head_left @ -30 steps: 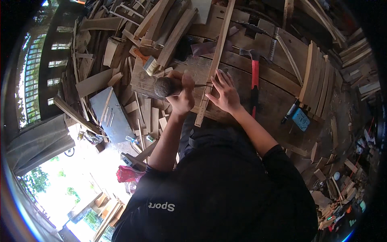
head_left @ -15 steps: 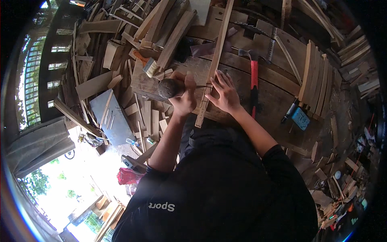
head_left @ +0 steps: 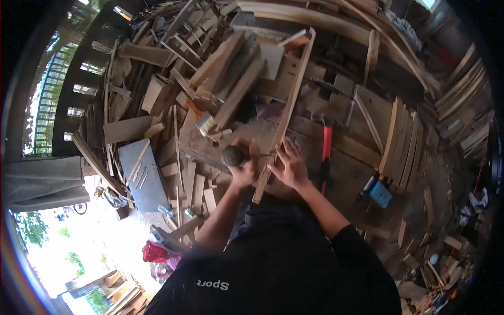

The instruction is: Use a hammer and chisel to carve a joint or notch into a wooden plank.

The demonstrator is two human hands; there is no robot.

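My left hand [head_left: 249, 169] is closed around a tool with a dark, rounded handle [head_left: 234, 156]. Its thin metal shaft reaches the long narrow wooden strip [head_left: 293, 100]; the exact kind of tool does not show. The strip lies lengthwise over the workbench [head_left: 247, 132], its near end [head_left: 259, 193] by my waist. Against the strip's right side rests my right hand [head_left: 292, 170], fingers stretched and apart. A hammer with a red and black handle [head_left: 326, 149] lies to the right of that hand. Beyond my left hand is a paintbrush [head_left: 206, 124] with pale bristles.
Thick wooden blocks [head_left: 239, 92] are heaped at the bench's far left. Several curved wooden pieces [head_left: 401, 144] stand together at the right, near a blue box-shaped object [head_left: 380, 195]. A grey sheet [head_left: 142, 176] leans among offcuts at the left. Scrap wood [head_left: 436, 273] covers the lower right.
The view has shifted, so the bench and both hands appear lower, and the strip's far end now shows. My hands keep their places at the strip, the left still holding the tool.
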